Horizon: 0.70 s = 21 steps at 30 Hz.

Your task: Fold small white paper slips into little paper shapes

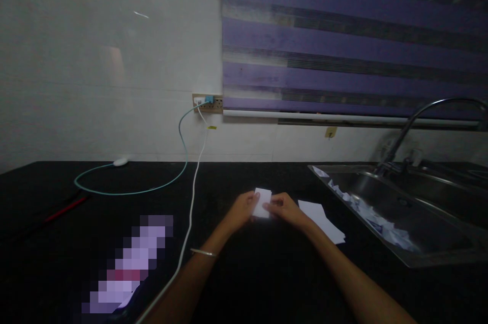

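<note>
Head view: looking forward and down over a black countertop (247, 283); clock directions read from the small white paper (262, 204).
Paper's place: a little below mid-view, held between both hands; double edge at 12 o'clock, cannot tell whether folded or stacked.
Left hand (244, 208): at 9 o'clock, closed in a pinch on the paper's side, thumb over the face near 11 o'clock.
Right hand (286, 210): at 3 o'clock, likewise pinched closed on the paper, thumb across the face, fingers curled.
Bracelet (204, 252): at 8 o'clock, pale, around the left forearm.
White sheets (322, 222): between 3 and 4 o'clock, lying overlapped on the countertop, just beside the right forearm.
Folded white pieces (375, 219): at 3 o'clock, farther out, strewn along the near side of the steel sink (419, 261).
Faucet (404, 133): between 2 and 3 o'clock, arched over the sink.
Striped blind (343, 39): at 1 o'clock, purple.
Outlet strip (217, 105): at 11 o'clock, on the wall (114, 59), with plugs in place.
White cable (193, 192): from the outlet strip down past 9 o'clock.
Teal cable (139, 194): looped at 9 o'clock, reaching a white disc (120, 162).
Pixelated patch (129, 263): between 8 and 9 o'clock, contents hidden.
</note>
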Tool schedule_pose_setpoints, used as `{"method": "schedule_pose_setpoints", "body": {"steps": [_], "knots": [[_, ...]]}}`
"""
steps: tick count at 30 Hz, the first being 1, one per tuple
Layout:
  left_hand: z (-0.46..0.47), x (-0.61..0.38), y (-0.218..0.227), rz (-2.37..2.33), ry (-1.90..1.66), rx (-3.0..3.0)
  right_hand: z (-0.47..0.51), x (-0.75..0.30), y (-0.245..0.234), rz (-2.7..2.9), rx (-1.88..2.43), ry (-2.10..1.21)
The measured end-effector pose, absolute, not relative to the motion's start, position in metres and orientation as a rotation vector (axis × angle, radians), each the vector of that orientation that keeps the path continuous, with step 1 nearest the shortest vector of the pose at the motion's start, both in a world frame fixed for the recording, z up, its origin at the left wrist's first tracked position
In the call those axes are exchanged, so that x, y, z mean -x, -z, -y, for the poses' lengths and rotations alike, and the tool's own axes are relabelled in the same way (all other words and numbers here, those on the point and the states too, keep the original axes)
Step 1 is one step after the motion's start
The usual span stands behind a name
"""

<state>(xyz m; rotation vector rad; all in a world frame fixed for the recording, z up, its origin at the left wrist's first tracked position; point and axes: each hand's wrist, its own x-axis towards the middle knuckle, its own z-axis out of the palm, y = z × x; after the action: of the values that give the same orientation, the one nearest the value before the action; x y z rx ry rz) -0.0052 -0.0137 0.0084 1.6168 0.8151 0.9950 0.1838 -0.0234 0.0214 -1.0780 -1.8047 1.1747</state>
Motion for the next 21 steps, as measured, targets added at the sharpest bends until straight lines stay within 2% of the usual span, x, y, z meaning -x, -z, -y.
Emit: {"method": "schedule_pose_setpoints", "body": {"steps": [21], "knots": [[0.0132,0.0049,-0.0091,-0.841,-1.015,-1.610,0.0225,-0.1838,-0.0208,1.862,1.103,-1.146]]}}
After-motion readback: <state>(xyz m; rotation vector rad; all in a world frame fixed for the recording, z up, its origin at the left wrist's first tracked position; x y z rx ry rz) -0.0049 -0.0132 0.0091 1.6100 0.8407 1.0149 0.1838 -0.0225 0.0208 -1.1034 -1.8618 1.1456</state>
